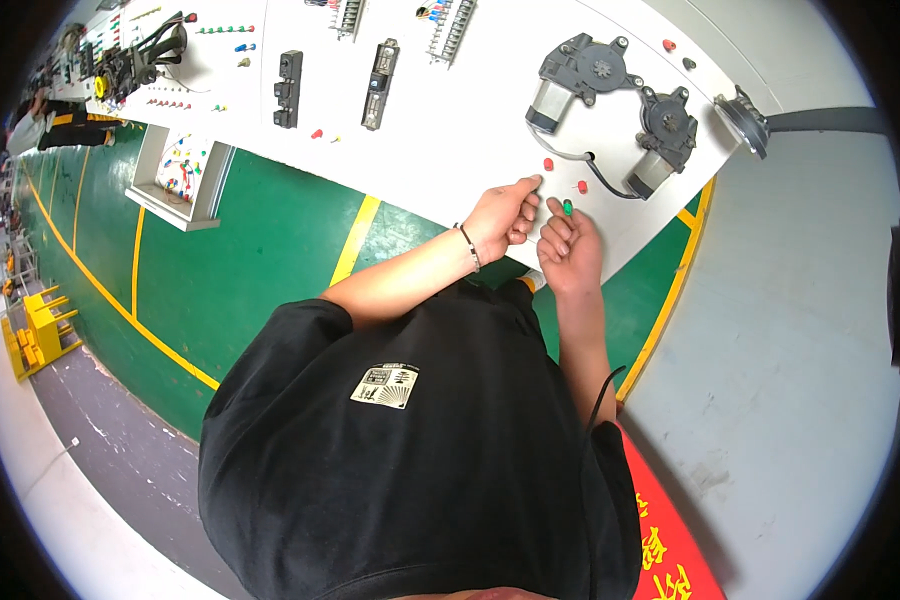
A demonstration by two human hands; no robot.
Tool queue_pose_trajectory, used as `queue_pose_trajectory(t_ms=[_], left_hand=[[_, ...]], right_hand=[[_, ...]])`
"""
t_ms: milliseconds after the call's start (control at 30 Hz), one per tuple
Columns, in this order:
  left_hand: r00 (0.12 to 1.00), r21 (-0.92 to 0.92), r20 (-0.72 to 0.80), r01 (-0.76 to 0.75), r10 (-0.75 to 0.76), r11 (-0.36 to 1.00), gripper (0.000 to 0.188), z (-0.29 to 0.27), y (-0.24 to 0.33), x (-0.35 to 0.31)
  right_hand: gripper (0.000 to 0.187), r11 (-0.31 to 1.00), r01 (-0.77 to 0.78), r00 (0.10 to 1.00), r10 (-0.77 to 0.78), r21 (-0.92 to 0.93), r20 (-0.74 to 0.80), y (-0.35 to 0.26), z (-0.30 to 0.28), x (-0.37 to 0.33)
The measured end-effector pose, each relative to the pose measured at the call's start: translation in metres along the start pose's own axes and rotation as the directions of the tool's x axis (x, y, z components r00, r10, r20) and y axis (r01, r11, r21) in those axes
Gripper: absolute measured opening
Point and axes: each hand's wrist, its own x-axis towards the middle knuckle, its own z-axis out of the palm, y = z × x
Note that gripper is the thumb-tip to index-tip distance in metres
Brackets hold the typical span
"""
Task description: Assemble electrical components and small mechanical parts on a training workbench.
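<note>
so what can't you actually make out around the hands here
Head view only:
- Whether the left hand touches the white training panel or grips something: its fingers hide the spot.
- How the right hand holds the small green-tipped plug: curled fingers cover all but the tip.
- What the small red plugs connect to: too small.
- Panel's lower edge: the person's forearms cover it.

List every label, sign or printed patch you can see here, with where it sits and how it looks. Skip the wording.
Patch on black shirt: on the person's chest, a small pale rectangle with dark print.
Red banner: on the floor at lower right, beside the person, a red strip with yellow characters.
White panel: stands in front of the left hand and right hand; no readable labels, only small coloured sockets.
</note>
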Motion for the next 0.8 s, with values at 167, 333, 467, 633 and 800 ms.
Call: queue_pose_trajectory(t_ms=[167, 333, 467, 633, 800], left_hand=[[0.998, 0.057, 0.015, -0.063, 0.062, 0.996, 0.024, -0.004, -0.002, 0.005], [0.994, 0.004, 0.088, 0.063, -0.063, 0.998, 0.038, -0.007, 0.002, 0.006], [0.995, -0.009, 0.078, 0.065, -0.064, 0.998, 0.036, -0.006, 0.003, 0.005], [0.999, 0.129, -0.025, -0.023, 0.027, 0.991, 0.034, -0.001, 0.003, 0.003], [1.000, 0.114, 0.018, 0.011, -0.014, 0.993, 0.036, -0.003, 0.004, 0.010]], right_hand=[[0.025, 1.000, 0.013, 0.998, -0.012, -0.021, 0.056, 0.001, -0.011, 0.009], [0.032, 0.999, -0.009, 1.000, 0.011, -0.051, 0.026, 0.005, -0.003, 0.005], [0.040, 1.000, -0.022, 0.998, 0.023, -0.023, 0.053, 0.001, -0.005, 0.008], [0.030, 1.000, 0.011, 0.997, -0.010, -0.004, 0.082, 0.000, -0.011, 0.011], [0.029, 1.000, -0.006, 0.998, 0.007, -0.014, 0.064, 0.001, -0.018, 0.014]])
